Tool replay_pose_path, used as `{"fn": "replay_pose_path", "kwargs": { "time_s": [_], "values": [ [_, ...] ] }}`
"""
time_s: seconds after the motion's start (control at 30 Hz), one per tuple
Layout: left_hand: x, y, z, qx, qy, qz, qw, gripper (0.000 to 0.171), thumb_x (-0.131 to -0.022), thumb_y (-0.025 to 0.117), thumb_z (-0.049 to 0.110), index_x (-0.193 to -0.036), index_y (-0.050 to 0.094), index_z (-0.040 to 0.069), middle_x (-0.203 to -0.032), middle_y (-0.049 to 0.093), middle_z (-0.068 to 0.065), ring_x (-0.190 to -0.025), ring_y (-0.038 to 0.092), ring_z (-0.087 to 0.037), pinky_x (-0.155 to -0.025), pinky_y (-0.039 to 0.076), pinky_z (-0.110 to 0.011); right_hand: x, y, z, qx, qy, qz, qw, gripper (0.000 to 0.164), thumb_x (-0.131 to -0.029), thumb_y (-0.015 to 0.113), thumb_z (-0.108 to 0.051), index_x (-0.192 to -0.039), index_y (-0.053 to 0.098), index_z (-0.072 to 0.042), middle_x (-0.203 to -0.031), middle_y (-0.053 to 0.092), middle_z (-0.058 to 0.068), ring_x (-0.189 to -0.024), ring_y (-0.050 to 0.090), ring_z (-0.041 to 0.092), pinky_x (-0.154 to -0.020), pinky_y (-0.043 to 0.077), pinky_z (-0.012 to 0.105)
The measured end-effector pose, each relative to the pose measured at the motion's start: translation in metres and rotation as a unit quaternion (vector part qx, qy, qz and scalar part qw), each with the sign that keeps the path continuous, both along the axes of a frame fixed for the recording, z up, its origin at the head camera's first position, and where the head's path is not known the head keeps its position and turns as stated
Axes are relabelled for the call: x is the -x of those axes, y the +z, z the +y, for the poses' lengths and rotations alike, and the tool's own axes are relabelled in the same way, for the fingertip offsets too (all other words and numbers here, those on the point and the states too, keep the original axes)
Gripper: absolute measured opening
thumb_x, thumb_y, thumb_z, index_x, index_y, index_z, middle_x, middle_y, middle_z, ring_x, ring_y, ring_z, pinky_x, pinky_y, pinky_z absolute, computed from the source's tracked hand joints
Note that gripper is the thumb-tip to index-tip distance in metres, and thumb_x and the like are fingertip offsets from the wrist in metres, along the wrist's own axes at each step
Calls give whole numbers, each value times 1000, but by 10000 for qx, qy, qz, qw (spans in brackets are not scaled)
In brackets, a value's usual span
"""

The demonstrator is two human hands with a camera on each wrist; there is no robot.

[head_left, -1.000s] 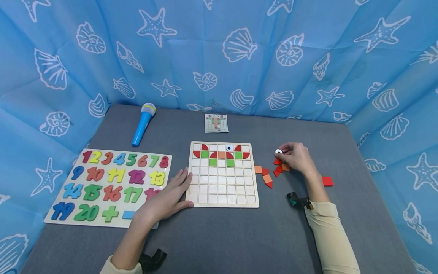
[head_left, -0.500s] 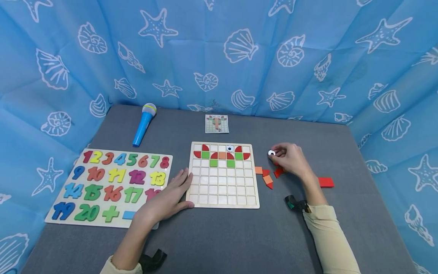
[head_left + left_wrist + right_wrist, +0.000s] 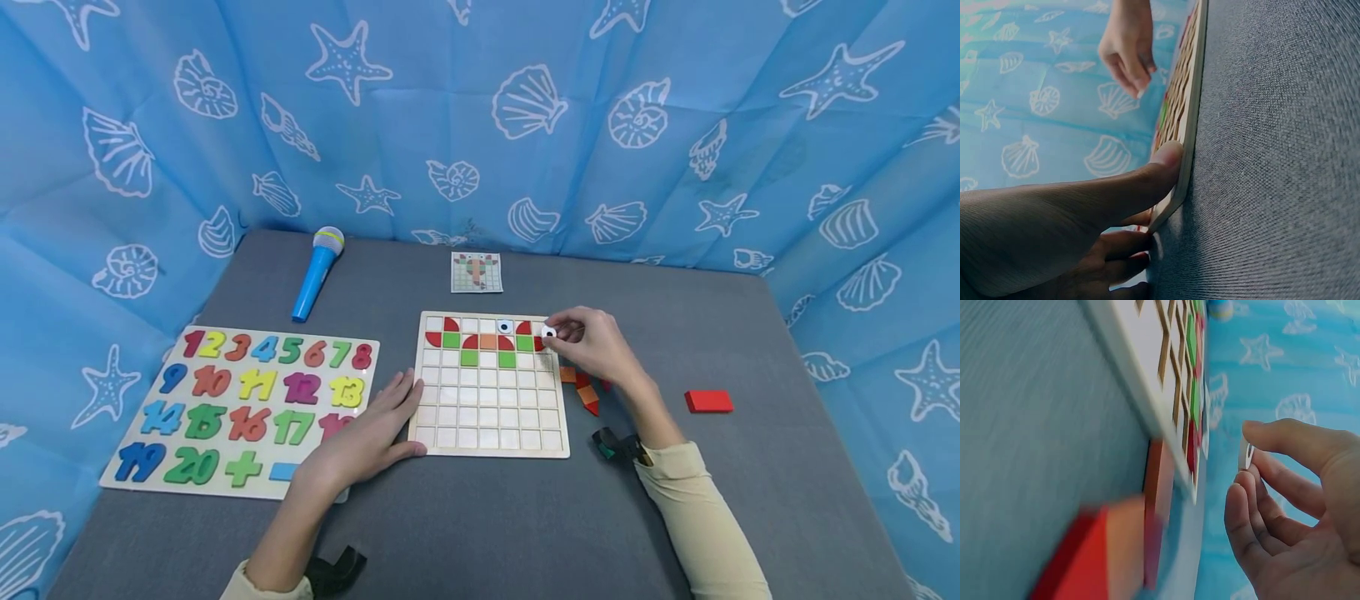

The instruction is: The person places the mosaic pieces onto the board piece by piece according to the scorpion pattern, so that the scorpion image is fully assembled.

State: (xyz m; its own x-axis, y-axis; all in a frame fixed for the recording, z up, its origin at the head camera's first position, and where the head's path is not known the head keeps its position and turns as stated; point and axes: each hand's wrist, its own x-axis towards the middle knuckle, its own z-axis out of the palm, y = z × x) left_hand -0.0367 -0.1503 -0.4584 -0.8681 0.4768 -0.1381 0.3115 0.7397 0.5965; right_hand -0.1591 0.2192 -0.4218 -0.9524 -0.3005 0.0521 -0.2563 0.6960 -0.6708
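My right hand [image 3: 592, 343] pinches a white tile with a black eye on it [image 3: 548, 332] between thumb and fingertips, over the upper right corner of the wooden grid board [image 3: 491, 453]. In the right wrist view the eye tile [image 3: 1245, 454] is held on edge above the board. Along the board's left side lies my left hand [image 3: 375, 425], fingers extended; its thumb [image 3: 1169, 153] touches the rim. Red, green and orange pieces fill part of the upper rows, and a second eye tile [image 3: 505, 327] sits in the top row.
Several loose orange and red pieces [image 3: 587, 393] lie right of the board, with a red block [image 3: 708, 402] farther right. A number puzzle board [image 3: 247, 417] is at left, partly under my left arm. Behind are a blue toy microphone [image 3: 315, 275] and a pattern card [image 3: 476, 272].
My right hand has carried the eye tile leftward from the loose pieces to over the board's upper right corner. The left hand stays at the board's edge.
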Motion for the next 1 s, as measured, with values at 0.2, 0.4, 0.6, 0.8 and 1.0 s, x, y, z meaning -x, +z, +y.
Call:
{"fn": "replay_pose_path", "kwargs": {
  "time_s": [0.2,0.4,0.6,0.8,1.0],
  "values": [
    [1,-4,0,69,0,-24,10000,100,-97,78,51,-172,29,7,-182,23,-17,-169,22,-43,-129,34,-66,9,1,-33,-15,402,-197,9990,26,-97,81,-13,-120,79,-1,-109,78,17,-93,75,26,-84,65,40],
    [0,-1,1,142,49,-44,9999,100,-97,78,52,-172,28,8,-182,22,-17,-169,21,-42,-129,34,-66,23,2,-65,-229,923,-159,9953,26,-97,81,-12,-119,80,2,-110,79,19,-95,76,27,-85,65,44],
    [1,-3,2,188,142,-217,9995,102,-95,81,48,-172,28,9,-183,21,-15,-171,19,-40,-131,34,-62,37,-2,-92,-466,1268,-222,9906,22,-98,80,-12,-116,81,1,-107,82,17,-94,78,26,-88,65,43],
    [4,-9,2,301,165,-252,9991,102,-95,82,46,-172,27,9,-184,19,-14,-171,18,-39,-131,35,-61,43,-5,-113,-652,1258,-241,9896,19,-98,77,-9,-114,81,0,-109,83,16,-97,80,27,-91,65,44],
    [1,1,3,289,66,-198,9994,101,-96,79,52,-172,27,8,-183,21,-17,-170,21,-42,-129,35,-64,44,-7,-120,-724,1179,-190,9902,18,-98,72,-3,-112,82,1,-110,83,17,-93,77,27,-89,64,43]
  ]
}}
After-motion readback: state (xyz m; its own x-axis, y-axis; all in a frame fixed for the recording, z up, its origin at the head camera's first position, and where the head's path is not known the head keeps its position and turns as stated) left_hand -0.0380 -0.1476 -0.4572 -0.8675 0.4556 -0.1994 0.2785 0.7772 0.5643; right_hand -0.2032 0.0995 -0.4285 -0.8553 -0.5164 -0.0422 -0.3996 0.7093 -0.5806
